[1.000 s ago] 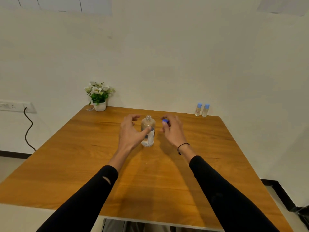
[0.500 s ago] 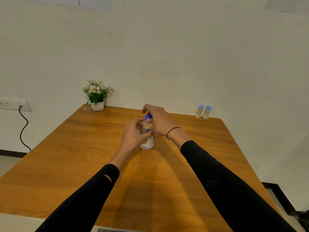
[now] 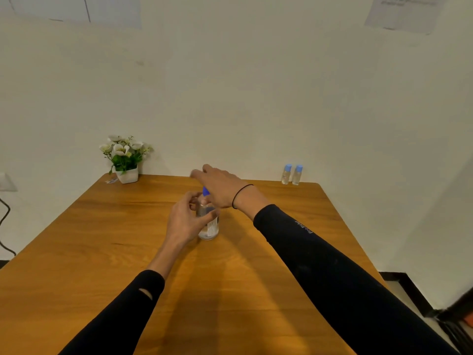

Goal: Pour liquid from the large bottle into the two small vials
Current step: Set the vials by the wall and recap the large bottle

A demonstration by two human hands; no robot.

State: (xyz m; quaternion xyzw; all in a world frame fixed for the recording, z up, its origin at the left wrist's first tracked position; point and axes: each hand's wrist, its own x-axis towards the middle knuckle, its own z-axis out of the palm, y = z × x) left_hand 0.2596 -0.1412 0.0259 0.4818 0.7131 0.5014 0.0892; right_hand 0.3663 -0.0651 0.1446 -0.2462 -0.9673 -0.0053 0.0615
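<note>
A clear large bottle [image 3: 210, 226] with a white label stands upright in the middle of the wooden table [image 3: 102, 239]. My left hand [image 3: 184, 219] grips its body from the left. My right hand [image 3: 217, 185] reaches over the bottle's top and holds the blue cap [image 3: 205, 191] on the neck; the fingers hide most of the cap. Two small vials [image 3: 291, 174] with light blue caps stand side by side at the far right edge of the table, near the wall, well away from both hands.
A small white pot of white flowers [image 3: 125, 160] stands at the table's far left corner. A wall socket with a black cable [image 3: 3, 216] is on the left wall. A white wall rises directly behind the table.
My right hand brought the blue cap from beside the bottle onto its neck and has turned over it. My left hand closed round the bottle's body.
</note>
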